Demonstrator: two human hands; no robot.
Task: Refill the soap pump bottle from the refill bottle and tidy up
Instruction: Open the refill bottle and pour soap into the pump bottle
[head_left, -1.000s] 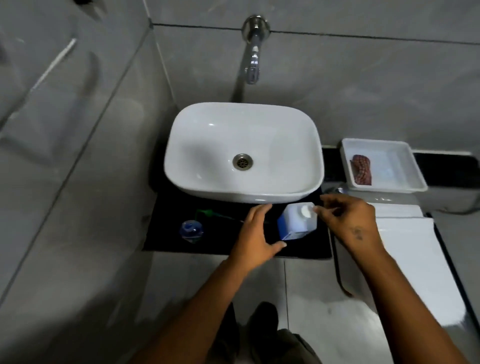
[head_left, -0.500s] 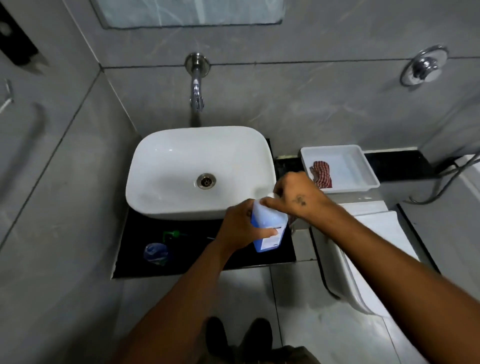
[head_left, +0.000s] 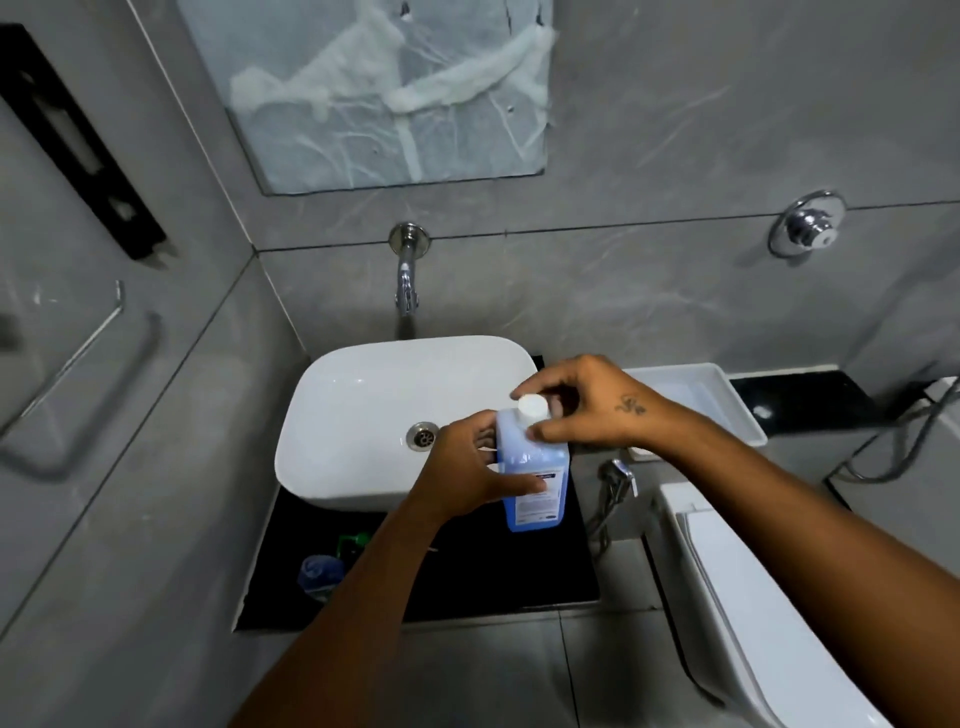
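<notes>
Left hand (head_left: 467, 470) grips the refill bottle (head_left: 535, 467) round its body, fingers wrapped on the far side, thumb across the label. Right hand (head_left: 592, 405) pinches the white cap (head_left: 533, 406) on top, thumb at the front and fingertips behind. Bottle is upright w/ blue liquid inside, held over the black counter (head_left: 493, 582), just right of the white sink (head_left: 374, 415) and overlapping its right edge in view. Can't tell if the bottle base touches the counter or hangs above it.

Soap pump bottle (head_left: 322, 569) sits on the counter front-left, below the sink rim, partly hidden by the left forearm; a green pump head (head_left: 349, 543) shows just beside it, blurry.

Other bits: chrome tap (head_left: 407, 280) on the wall above the sink. Mirror (head_left: 374, 88) higher up, covered w/ wrinkled film. White tray (head_left: 727, 405) to the right of the sink, mostly behind the right hand. Chrome wall valve (head_left: 808, 228) upper right. White toilet (head_left: 753, 623) lower right, w/ a spray hose (head_left: 613, 483) between it and the counter. Towel bar (head_left: 78, 395) on the left wall.
</notes>
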